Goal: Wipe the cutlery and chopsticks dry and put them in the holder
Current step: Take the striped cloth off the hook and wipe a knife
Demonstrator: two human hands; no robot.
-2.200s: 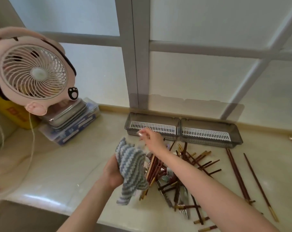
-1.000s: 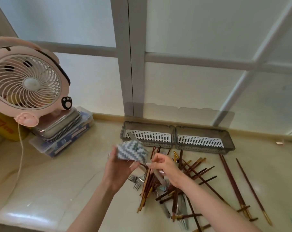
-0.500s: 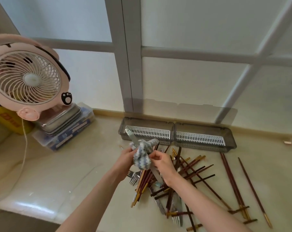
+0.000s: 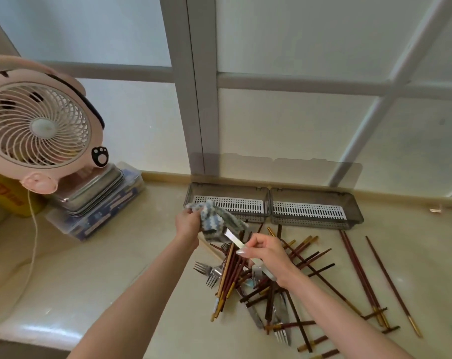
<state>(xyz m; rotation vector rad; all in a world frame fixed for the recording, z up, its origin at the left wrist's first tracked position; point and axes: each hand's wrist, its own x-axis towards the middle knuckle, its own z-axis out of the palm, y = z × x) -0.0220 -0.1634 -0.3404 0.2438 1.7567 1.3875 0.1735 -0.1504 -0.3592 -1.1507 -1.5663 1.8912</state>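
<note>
- Centre of frame: the left hand point(image 4: 187, 224) is curled tight round a blue-grey striped cloth point(image 4: 214, 221), which wraps one end of a flat silver cutlery piece point(image 4: 234, 238).
- The right hand point(image 4: 266, 255) pinches its other end.
- Beneath them, chopsticks point(image 4: 310, 263) and forks point(image 4: 209, 272) lie heaped on the counter point(image 4: 116, 281).
- The grey two-compartment holder point(image 4: 270, 200) lies just behind, against the window.
- Pink fan point(image 4: 38, 125), upper left.

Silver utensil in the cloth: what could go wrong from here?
1. The silver utensil has its far end hidden inside the cloth gripped by the left hand; if it is a blade, a hard pull may cut.
2. The right hand only pinches it above the pile of forks and chopsticks; a slip would likely drop it back among them.
3. Reaching for the holder, the forearm may scatter that pile.
</note>
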